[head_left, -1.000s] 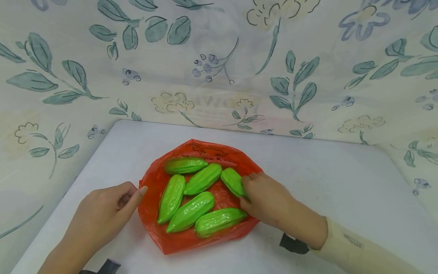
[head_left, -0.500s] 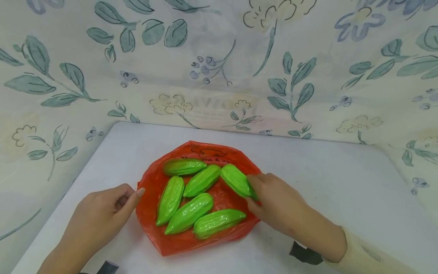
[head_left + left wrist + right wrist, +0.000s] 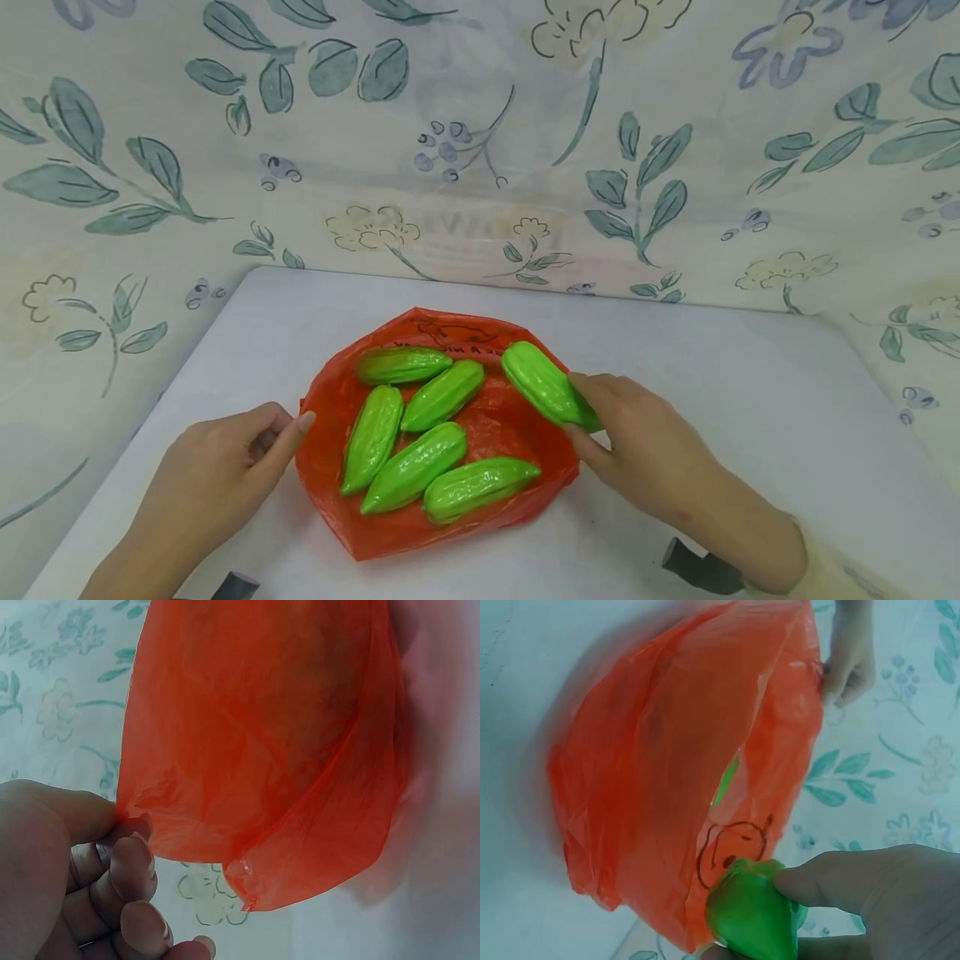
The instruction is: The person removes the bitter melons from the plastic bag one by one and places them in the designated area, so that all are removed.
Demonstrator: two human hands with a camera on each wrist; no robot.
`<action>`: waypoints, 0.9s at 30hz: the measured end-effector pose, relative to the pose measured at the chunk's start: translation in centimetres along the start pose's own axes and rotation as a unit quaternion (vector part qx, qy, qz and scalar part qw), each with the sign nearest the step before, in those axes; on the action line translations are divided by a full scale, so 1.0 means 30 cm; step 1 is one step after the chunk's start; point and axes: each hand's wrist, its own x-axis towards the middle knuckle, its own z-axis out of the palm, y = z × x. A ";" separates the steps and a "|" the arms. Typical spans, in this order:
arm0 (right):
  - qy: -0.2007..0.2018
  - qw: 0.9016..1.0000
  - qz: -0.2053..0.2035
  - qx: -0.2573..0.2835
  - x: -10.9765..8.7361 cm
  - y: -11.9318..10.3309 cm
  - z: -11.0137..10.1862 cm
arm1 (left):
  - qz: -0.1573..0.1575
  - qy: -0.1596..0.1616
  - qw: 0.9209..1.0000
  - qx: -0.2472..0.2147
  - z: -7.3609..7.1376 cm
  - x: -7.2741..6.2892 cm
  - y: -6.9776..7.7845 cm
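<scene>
A red plastic bag (image 3: 506, 425) stands with its mouth spread wide on the table. Inside it lie several glossy green ribbed fruits, which look like star fruits (image 3: 416, 467). My left hand (image 3: 225, 467) pinches the bag's left rim between thumb and forefinger, as the left wrist view also shows on the bag (image 3: 255, 735). One more star fruit (image 3: 543, 379) is gripped by its lower end in my right hand (image 3: 660, 450), over the bag's right rim. In the right wrist view, thumb and fingers sit on either side of the star fruit (image 3: 754, 911).
The white table (image 3: 750, 400) extends to the right of the bag. A floral cloth (image 3: 495, 167) rises behind the table and along its sides. Dark wrist straps (image 3: 701, 567) show beneath both forearms.
My right hand has moved right and up with its star fruit, from inside the bag to the right rim. The left hand stays at the left rim.
</scene>
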 end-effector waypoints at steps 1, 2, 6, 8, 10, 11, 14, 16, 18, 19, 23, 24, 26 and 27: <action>0.002 1.000 0.000 0.000 -0.004 0.004 -0.002 | -0.001 -0.002 1.000 0.000 -0.001 0.001 -0.001; 0.004 1.000 -0.001 0.000 -0.007 0.008 -0.004 | -0.004 -0.006 1.000 0.000 -0.002 0.001 -0.001; 0.016 1.000 -0.008 0.000 -0.021 0.024 -0.010 | -0.009 -0.015 1.000 0.000 -0.005 0.001 -0.004; 0.019 1.000 -0.005 0.000 -0.026 0.030 -0.016 | -0.010 -0.015 1.000 0.001 -0.005 0.001 -0.006; 0.023 1.000 0.001 0.001 -0.034 0.039 -0.021 | -0.009 -0.014 1.000 0.000 -0.004 0.001 -0.006; 0.027 1.000 0.004 0.000 -0.037 0.044 -0.024 | -0.007 -0.012 1.000 -0.001 -0.004 0.000 -0.005; 0.047 0.999 0.005 0.004 -0.051 0.069 -0.028 | 0.000 -0.005 1.000 -0.003 0.000 -0.001 0.000; 0.062 0.998 0.002 0.005 -0.060 0.086 -0.030 | 0.004 0.000 1.000 -0.005 0.001 -0.001 0.001; 0.072 0.997 0.000 0.013 -0.065 0.100 -0.034 | 0.004 0.000 1.000 -0.005 0.001 -0.001 0.002; 0.075 0.997 0.001 0.014 -0.067 0.106 -0.036 | 0.003 0.000 1.000 -0.005 0.001 -0.001 0.002; 0.080 0.997 0.007 0.020 -0.073 0.122 -0.042 | -0.003 -0.007 1.000 -0.004 -0.001 -0.001 -0.001; 0.080 0.997 0.009 0.021 -0.075 0.125 -0.043 | -0.004 -0.008 1.000 -0.003 -0.001 0.000 -0.002; 0.081 0.996 0.014 0.020 -0.077 0.131 -0.043 | -0.005 -0.008 1.000 -0.004 -0.001 0.000 -0.002; 0.081 0.996 0.016 0.021 -0.078 0.135 -0.043 | -0.005 -0.007 1.000 -0.003 -0.001 -0.001 -0.002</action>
